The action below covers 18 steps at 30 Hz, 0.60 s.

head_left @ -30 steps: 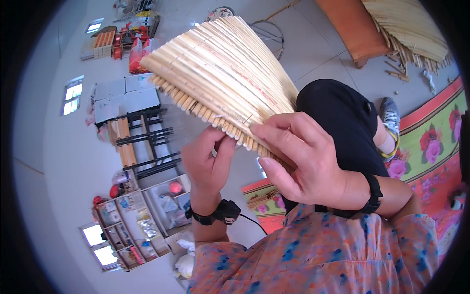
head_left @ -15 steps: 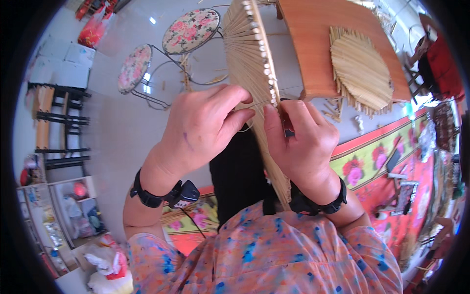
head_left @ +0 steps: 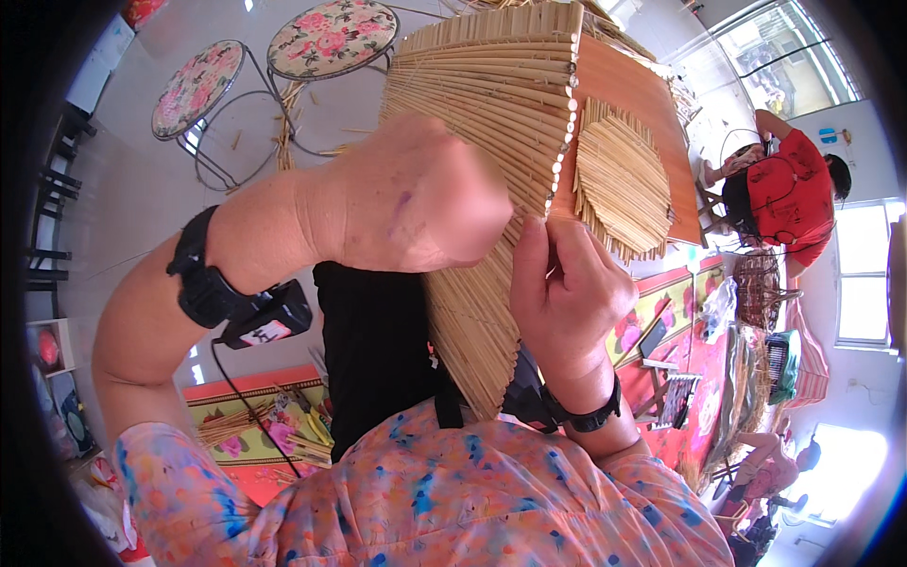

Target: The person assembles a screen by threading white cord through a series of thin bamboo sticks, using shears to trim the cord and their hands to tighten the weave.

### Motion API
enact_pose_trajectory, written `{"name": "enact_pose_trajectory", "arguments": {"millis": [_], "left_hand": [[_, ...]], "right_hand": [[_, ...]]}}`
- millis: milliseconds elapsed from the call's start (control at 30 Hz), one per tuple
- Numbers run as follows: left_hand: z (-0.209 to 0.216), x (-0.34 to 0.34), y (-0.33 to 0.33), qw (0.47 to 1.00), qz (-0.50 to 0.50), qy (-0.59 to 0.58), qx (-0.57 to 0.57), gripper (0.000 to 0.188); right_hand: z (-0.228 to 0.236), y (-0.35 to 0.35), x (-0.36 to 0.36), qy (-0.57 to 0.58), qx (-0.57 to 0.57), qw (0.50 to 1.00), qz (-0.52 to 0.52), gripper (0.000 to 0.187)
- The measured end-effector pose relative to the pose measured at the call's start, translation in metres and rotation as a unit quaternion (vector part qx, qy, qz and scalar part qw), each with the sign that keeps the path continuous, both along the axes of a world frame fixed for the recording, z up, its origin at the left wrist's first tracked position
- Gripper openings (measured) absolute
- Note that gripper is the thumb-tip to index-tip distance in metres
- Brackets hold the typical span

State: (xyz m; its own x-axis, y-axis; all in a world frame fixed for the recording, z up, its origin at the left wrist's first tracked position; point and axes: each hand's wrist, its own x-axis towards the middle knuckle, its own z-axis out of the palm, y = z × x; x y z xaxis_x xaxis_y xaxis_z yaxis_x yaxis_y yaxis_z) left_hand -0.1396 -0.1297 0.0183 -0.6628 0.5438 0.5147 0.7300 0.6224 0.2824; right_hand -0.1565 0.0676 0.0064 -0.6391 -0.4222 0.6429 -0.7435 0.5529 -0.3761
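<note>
A large fan-like panel of straw-coloured reed stalks point(head_left: 482, 118) slants across my lap, its cut ends forming a pale row along the right edge. My right hand point(head_left: 572, 293) pinches that edge between thumb and bent fingers. In front of the panel's left side, my left hand point(head_left: 402, 203) is curled closed with its back towards me. Part of it is blurred and its fingertips are hidden, so anything in its grip does not show. Black straps with small devices circle both wrists.
An orange-brown table point(head_left: 605, 80) beyond the panel bears an oval reed piece point(head_left: 624, 180). Two flowered round stools point(head_left: 331, 38) stand far left. A floral mat point(head_left: 694, 350) lies at right, near a woven basket point(head_left: 756, 288). Two other people sit at the right.
My left hand has turned from a pinch beside the edge to a curled position across the panel. The panel's broad face now shows more, and the whole view has swung rightward.
</note>
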Motion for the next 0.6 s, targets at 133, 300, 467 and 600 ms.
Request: {"name": "enact_pose_trajectory", "arguments": {"millis": [133,300,467,600], "left_hand": [[0.002,0.018,-0.012,0.996,-0.015,-0.09,0.005,0.025],[-0.025,0.069,-0.053,0.984,0.09,-0.13,0.079,0.017],[-0.042,0.096,-0.046,0.858,0.167,-0.099,0.476,0.01],[-0.046,0.086,-0.008,0.822,0.195,-0.077,0.529,0.012]], "right_hand": [[-0.006,0.009,-0.007,0.001,0.022,0.999,-0.033,0.026],[-0.009,0.02,-0.016,-0.048,0.005,0.998,-0.05,0.017],[-0.007,0.016,-0.013,0.017,-0.057,0.997,-0.046,0.011],[-0.004,0.028,-0.014,0.078,-0.13,0.988,-0.016,0.024]]}}
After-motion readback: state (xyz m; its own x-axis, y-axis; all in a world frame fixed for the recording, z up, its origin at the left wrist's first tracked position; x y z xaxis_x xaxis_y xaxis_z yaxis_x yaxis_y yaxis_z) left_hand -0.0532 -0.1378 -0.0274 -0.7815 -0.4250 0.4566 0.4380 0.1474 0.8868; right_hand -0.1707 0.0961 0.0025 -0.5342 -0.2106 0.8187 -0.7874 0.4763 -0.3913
